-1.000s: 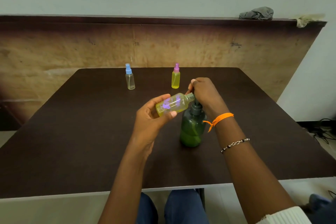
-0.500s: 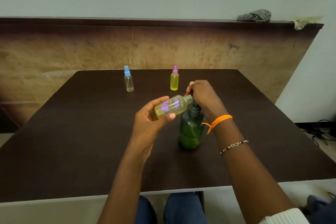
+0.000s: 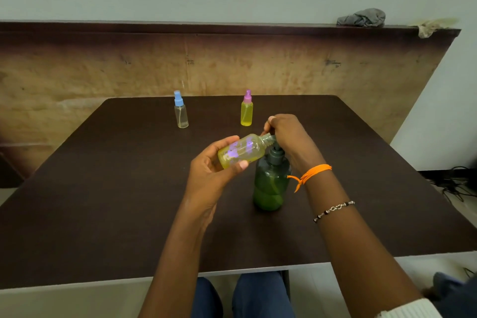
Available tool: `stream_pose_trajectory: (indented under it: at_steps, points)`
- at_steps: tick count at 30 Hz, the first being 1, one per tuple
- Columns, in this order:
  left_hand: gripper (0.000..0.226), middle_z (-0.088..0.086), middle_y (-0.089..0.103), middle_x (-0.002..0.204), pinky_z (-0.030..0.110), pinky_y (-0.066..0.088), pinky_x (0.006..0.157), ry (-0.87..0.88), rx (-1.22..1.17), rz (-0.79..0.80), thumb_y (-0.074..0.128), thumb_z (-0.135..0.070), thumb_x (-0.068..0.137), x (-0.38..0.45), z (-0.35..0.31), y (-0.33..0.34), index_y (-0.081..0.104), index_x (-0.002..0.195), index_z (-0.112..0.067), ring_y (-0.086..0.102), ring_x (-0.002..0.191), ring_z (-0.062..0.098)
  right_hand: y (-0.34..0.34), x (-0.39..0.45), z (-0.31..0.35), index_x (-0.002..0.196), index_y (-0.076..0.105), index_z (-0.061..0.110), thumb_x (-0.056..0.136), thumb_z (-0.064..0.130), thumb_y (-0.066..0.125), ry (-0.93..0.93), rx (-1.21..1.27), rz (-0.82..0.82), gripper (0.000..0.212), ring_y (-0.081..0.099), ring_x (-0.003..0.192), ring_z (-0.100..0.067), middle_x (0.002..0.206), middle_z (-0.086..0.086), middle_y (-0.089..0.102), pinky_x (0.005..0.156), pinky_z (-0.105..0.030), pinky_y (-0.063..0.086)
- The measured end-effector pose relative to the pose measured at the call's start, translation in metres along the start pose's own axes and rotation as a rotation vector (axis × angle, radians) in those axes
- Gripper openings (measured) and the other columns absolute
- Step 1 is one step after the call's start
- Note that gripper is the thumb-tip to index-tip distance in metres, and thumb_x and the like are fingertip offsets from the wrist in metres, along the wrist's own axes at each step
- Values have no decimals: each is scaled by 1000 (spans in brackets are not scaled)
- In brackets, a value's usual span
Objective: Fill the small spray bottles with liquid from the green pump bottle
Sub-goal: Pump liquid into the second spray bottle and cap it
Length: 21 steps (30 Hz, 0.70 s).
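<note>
While the left hand (image 3: 214,170) grips a tilted yellow spray bottle (image 3: 241,151), the right hand (image 3: 289,137) clasps the green pump bottle (image 3: 271,183) head at its 3 o'clock

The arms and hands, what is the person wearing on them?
Both forearms are bare. The right wrist carries an orange thread tied with loose ends, and below it a thin beaded bracelet. A white ribbed sleeve cuff shows near the right elbow. The left arm wears nothing visible.
</note>
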<state>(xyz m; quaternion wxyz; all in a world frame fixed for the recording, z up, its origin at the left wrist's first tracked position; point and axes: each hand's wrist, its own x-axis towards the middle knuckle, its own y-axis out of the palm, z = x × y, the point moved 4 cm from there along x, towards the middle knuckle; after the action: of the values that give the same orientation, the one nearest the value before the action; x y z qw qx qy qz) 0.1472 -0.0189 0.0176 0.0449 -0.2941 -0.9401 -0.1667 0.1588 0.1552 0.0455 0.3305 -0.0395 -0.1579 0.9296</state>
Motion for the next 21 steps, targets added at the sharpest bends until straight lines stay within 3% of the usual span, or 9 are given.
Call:
stream_pose_trajectory:
  at_steps: [14, 21]
  points:
    - [41, 6, 70, 106, 31, 54, 89, 1, 13, 8, 67, 7, 74, -1, 0, -1, 64, 106, -18, 66, 100, 17, -2, -1, -3, 53, 52, 16, 91, 12, 37, 8, -32, -27, 41, 51, 70, -27, 71, -11, 59, 70, -36, 41]
    - [43, 0, 71, 99, 20, 54, 76, 27, 11, 17, 67, 10, 73, 0, -4, -1, 64, 104, -19, 67, 93, 10, 1, -2, 5, 52, 53, 15, 90, 8, 38, 1, -34, 19, 42, 48, 69, -27, 72, -14, 56, 69, -37, 38]
